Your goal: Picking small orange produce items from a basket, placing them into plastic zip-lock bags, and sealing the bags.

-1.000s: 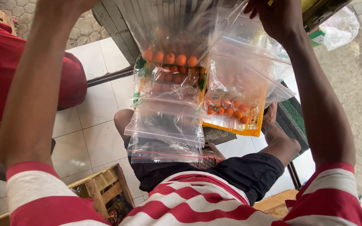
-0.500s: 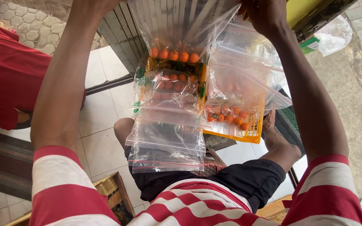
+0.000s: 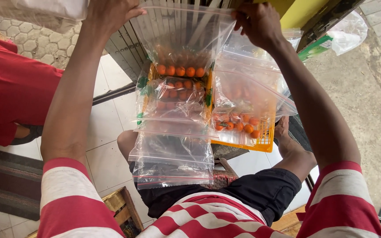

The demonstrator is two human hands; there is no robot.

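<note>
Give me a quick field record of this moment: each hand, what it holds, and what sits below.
left hand: pinching the top left corner of a clear zip bag, raised
right hand: pinching the same bag's top right corner
bag contents: small orange fruits at the bottom
below: yellow crate with more orange fruits and bagged portions
on lap: stack of empty zip bags
left side: red cloth
</note>
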